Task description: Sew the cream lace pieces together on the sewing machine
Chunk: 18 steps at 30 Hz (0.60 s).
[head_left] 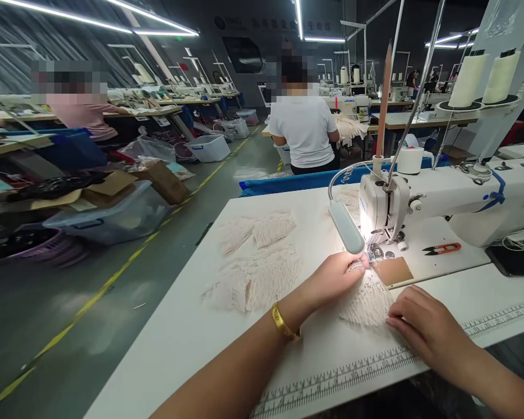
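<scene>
A small piece of cream lace fabric (365,302) lies fanned out on the white table in front of the sewing machine (384,203). My left hand (338,276) pinches its narrow upper end, close to the needle area under the lamp (347,227). At the lower right edge of the lace, my right hand (423,323) has its thumb and fingers closed together on the border. More cream lace pieces (262,273) are spread on the table to the left of my left hand.
Red-handled thread snips (443,249) lie on the machine bed, and a black phone (513,262) is at the right. A printed ruler strip (349,375) runs along the front edge. Ahead, a person in a white shirt (303,131) faces away; plastic bins (109,212) line the aisle.
</scene>
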{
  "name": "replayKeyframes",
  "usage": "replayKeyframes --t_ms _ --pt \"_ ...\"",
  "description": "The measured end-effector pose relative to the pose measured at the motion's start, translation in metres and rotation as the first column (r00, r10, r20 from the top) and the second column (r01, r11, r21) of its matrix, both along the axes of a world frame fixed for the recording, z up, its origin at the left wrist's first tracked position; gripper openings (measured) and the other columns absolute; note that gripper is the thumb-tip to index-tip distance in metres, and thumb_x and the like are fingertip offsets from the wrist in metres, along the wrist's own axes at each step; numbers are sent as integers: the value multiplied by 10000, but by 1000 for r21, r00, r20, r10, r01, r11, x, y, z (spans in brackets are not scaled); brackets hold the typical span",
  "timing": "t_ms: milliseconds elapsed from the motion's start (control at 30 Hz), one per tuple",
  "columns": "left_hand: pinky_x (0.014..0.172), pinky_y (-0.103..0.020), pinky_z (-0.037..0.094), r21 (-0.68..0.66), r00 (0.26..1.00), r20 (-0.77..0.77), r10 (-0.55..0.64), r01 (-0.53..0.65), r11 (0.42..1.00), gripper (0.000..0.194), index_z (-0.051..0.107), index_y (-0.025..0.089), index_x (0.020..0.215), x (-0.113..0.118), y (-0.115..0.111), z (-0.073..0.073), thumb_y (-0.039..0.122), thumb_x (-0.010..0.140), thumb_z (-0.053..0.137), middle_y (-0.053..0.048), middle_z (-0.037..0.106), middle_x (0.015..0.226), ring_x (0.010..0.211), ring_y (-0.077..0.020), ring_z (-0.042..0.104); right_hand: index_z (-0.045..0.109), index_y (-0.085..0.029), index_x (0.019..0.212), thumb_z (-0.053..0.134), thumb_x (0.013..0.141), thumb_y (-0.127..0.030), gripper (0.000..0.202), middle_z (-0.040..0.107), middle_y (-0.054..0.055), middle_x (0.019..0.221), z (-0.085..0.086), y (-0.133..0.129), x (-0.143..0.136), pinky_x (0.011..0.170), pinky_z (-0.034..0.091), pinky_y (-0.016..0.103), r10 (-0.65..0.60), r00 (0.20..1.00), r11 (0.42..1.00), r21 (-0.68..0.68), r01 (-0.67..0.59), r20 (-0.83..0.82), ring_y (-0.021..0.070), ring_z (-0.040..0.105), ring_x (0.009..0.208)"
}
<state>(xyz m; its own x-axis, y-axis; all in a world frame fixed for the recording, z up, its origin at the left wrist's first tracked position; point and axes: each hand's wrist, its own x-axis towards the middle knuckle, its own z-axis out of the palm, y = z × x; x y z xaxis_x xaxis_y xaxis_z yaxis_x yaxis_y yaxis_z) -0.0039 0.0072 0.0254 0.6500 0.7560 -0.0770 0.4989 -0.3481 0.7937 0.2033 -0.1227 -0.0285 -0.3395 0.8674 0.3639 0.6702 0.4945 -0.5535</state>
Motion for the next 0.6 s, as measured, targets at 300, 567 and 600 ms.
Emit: replayKeyframes --t_ms 300,567,600 --pt "843 -330 524 242 992 -111 -62 87 966 304 783 221 1015 -7 4 -19 196 927 493 -48 740 1015 957 -219 668 565 -209 856 477 1059 -195 222 584 26 807 -15 7 -26 653 361 304 -19 995 993 118 7 98 190 503 747" --pt "792 -294 517 285 997 -43 -68 77 955 255 779 219 982 -3 0 -18 216 982 523 -37 725 968 882 -189 662 578 -209 891 489 1058 -180 191 575 18 812 -13 3 -22 657 364 302 -39 999 994 106 35 35 184 492 754" --pt "796 -298 516 293 996 -56 -73 86 952 252 778 221 988 -3 0 -19 211 982 526 -37 725 967 885 -192 662 578 -210 889 490 1055 -175 191 574 18 809 -13 3 -22 655 363 303 -38 998 994 103 34 42 185 491 752"
